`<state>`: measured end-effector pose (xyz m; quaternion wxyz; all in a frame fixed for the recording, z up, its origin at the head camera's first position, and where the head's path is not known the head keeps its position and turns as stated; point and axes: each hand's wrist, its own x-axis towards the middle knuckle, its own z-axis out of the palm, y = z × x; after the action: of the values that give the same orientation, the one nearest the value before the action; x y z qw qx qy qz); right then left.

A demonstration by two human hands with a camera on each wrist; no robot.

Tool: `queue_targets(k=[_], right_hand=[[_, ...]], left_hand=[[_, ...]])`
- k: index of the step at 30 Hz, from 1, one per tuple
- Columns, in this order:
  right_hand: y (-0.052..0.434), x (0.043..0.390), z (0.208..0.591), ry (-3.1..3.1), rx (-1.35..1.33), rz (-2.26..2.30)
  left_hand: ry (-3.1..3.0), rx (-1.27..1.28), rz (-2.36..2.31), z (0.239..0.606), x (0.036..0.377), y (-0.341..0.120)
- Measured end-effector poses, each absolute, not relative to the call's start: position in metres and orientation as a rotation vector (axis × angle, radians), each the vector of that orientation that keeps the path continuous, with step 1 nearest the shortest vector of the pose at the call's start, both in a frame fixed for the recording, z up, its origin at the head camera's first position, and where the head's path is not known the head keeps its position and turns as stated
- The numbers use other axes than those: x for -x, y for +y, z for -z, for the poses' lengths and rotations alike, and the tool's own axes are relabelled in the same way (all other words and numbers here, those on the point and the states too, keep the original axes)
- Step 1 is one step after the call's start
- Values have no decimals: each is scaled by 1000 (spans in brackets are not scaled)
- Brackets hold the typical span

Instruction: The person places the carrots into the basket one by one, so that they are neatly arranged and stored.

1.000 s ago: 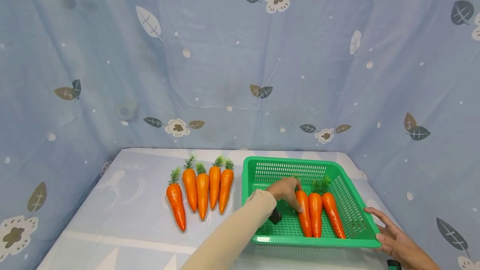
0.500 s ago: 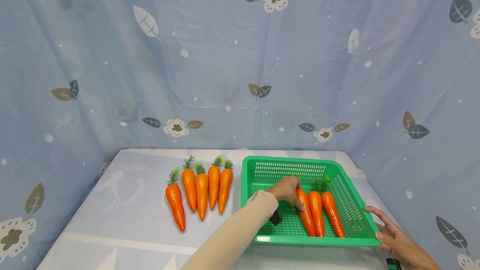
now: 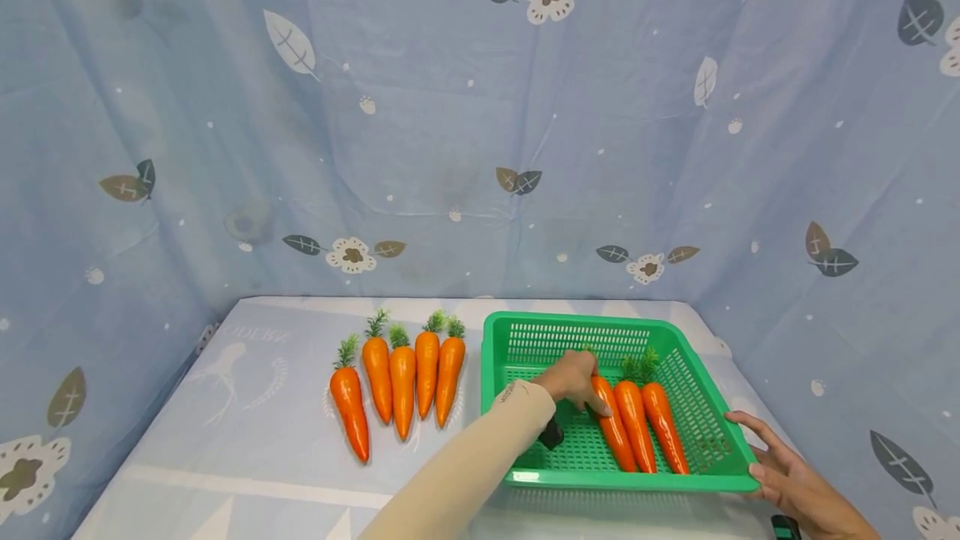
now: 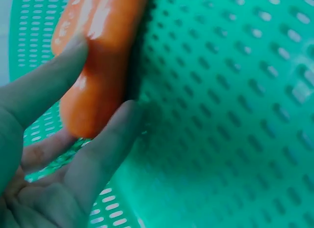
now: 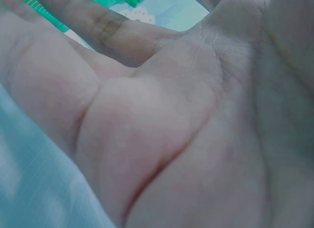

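Note:
A green perforated basket (image 3: pixel 577 322) stands on the right of the table. My left hand (image 3: pixel 573 377) reaches into it and grips the thick end of an orange carrot (image 3: pixel 617 436), the leftmost of three lying side by side. In the left wrist view my thumb and fingers (image 4: pixel 113 135) wrap round that carrot (image 4: pixel 105 51) just above the basket floor (image 4: pixel 235 115). The other two carrots (image 3: pixel 636 419) (image 3: pixel 663 427) lie to its right. My right hand (image 3: pixel 780 473) is flat and relaxed at the basket's front right corner, fingertips against the rim. The right wrist view is filled by its palm (image 5: pixel 171 130).
Several more carrots (image 3: pixel 401 386) lie in a row on the table left of the basket, leafy tops pointing away. A pale blue printed cloth (image 3: pixel 247 440) covers the table, and blue flowered fabric hangs behind and on both sides.
The carrot in my left hand has swung its tip to the right, closer to the other two. My right hand has stayed at the basket's corner.

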<state>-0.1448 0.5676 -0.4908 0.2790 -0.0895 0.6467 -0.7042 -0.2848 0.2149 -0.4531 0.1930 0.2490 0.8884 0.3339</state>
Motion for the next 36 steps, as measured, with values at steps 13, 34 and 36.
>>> queue_targets(k=[13, 34, 36], right_hand=[[564, 145, 489, 1771, 228, 1874], [567, 147, 491, 1752, 200, 1865], [567, 147, 492, 1774, 189, 1858]], left_hand=[[2310, -722, -1002, 429, 295, 197], [2136, -1085, -1422, 358, 308, 68], [2162, -1081, -1433, 357, 308, 51]])
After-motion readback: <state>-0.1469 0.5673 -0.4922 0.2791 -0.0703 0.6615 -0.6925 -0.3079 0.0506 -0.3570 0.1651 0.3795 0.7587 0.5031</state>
